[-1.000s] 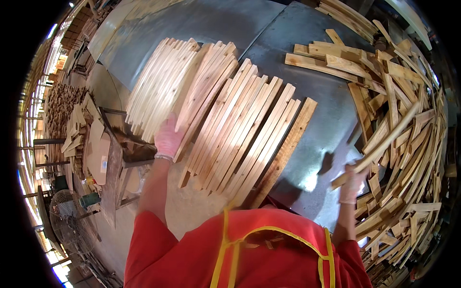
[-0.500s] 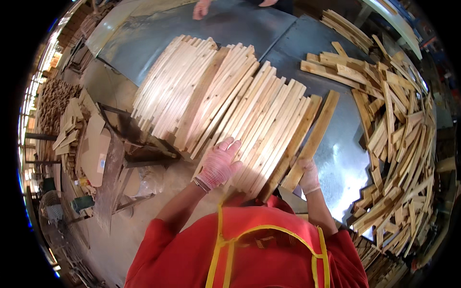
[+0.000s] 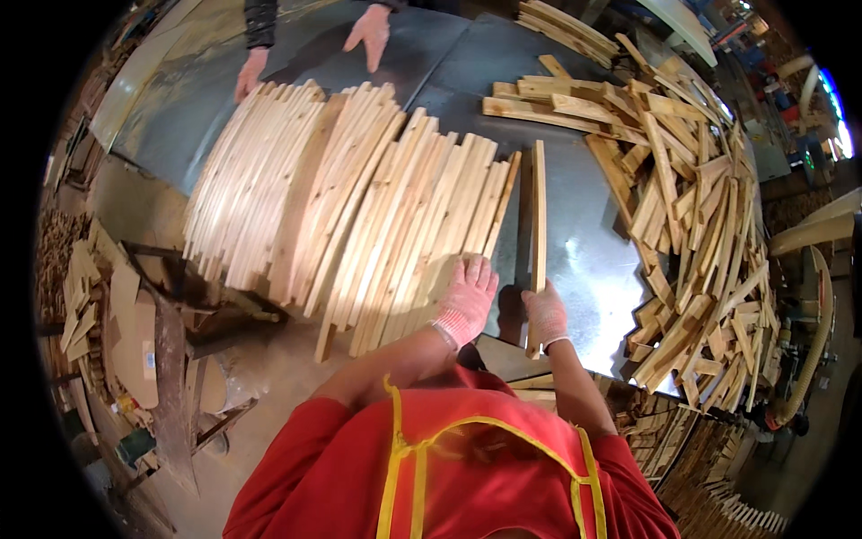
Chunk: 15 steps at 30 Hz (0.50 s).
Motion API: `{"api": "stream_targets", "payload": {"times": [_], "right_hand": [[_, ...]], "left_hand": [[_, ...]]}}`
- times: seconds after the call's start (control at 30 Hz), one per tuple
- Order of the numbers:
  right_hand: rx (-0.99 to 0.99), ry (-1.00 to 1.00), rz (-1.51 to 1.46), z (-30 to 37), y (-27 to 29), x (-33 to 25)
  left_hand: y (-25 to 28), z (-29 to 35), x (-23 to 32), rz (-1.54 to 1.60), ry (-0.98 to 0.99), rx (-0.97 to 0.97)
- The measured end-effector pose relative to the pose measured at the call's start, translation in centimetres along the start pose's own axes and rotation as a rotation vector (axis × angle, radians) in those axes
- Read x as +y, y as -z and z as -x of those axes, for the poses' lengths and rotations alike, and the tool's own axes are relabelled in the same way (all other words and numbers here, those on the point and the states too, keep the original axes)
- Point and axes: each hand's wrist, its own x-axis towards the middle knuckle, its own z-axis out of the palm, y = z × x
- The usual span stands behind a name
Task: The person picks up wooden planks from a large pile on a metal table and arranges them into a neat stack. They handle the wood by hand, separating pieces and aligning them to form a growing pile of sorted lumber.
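Pale wooden strips (image 3: 404,225) lie side by side in a long row on the metal tabletop. Their near ends poke past the table's edge. My left hand (image 3: 467,301), in a pale knitted glove, rests flat with fingers out on the near ends at the row's right side. A single wooden strip (image 3: 538,207) stands on its narrow edge a little to the right of the row. My gloved right hand (image 3: 545,316) grips its near end; the fingers beneath are partly hidden.
A jumbled heap of wooden offcuts (image 3: 700,225) covers the table's right side. Across the metal table (image 3: 440,40), a co-worker's one hand (image 3: 251,74) touches the row's far left end and the other hand (image 3: 368,38) hovers. Cardboard and scrap boards (image 3: 135,332) stand at left.
My left hand has shifted from mid-row to the right end. The strip in my right hand has turned from its flat side onto its edge. A co-worker's hands have reached in farther.
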Motion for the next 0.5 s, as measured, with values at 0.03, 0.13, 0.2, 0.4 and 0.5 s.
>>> {"api": "stream_targets", "payload": {"times": [0.03,0.13,0.2,0.4,0.5], "right_hand": [[0.046,0.069,0.037,-0.7,0.5,1.5],[0.014,0.105,0.403,-1.0,2.5,0.2],[-0.055,0.122,0.469,-2.0,2.1,-0.5],[-0.627,0.117,0.169,-2.9,-2.4,-2.3],[-0.973,0.064,-0.418,-4.4,-5.6,-0.6]], "left_hand": [[-0.4,-0.5,0.6,0.011,-0.045,-0.009],[-0.5,-0.5,2.1,0.079,-0.124,0.011],[0.6,-0.9,1.4,0.366,-0.191,0.187],[6.0,-1.8,-2.6,0.667,-0.126,0.794],[8.9,-3.1,-5.5,0.701,0.183,0.769]]}}
